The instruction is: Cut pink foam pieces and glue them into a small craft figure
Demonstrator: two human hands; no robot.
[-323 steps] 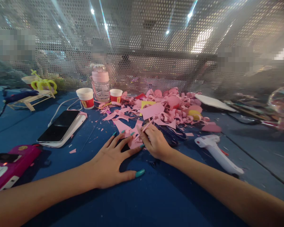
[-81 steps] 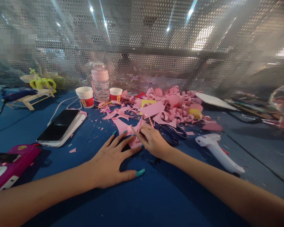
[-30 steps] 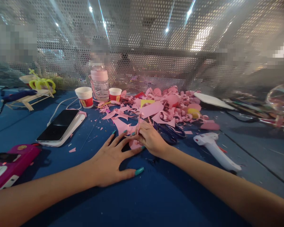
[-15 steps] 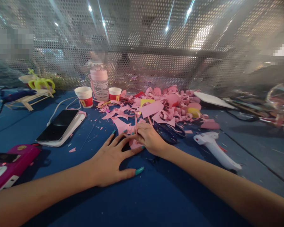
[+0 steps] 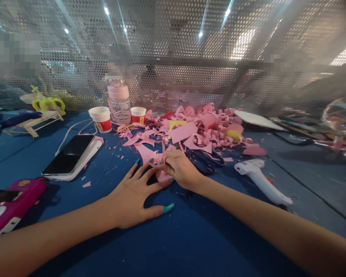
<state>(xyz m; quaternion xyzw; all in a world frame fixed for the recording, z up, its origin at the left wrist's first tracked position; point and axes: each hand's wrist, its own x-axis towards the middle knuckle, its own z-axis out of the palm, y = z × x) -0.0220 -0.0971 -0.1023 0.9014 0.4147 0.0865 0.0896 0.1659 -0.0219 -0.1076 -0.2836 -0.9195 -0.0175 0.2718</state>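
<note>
My left hand (image 5: 135, 194) lies flat on the blue table (image 5: 190, 238) with its fingers spread, the fingertips pressing on a pink paper piece (image 5: 150, 154). My right hand (image 5: 181, 168) grips a thin pink pencil (image 5: 163, 149) that stands nearly upright, its tip down on the pink paper between my two hands. Dark scissors (image 5: 203, 161) lie just right of my right hand.
A heap of pink paper scraps (image 5: 202, 129) fills the middle back. A white glue gun (image 5: 262, 184) lies at the right. A phone (image 5: 72, 154), a magenta device (image 5: 8, 204), two paper cups (image 5: 100, 118) and a pink bottle (image 5: 118, 100) stand left. A perforated metal screen (image 5: 173, 57) closes the back.
The pencil in my right hand has swung from leaning right to nearly upright and shifted slightly left. My left hand has stayed flat on the paper.
</note>
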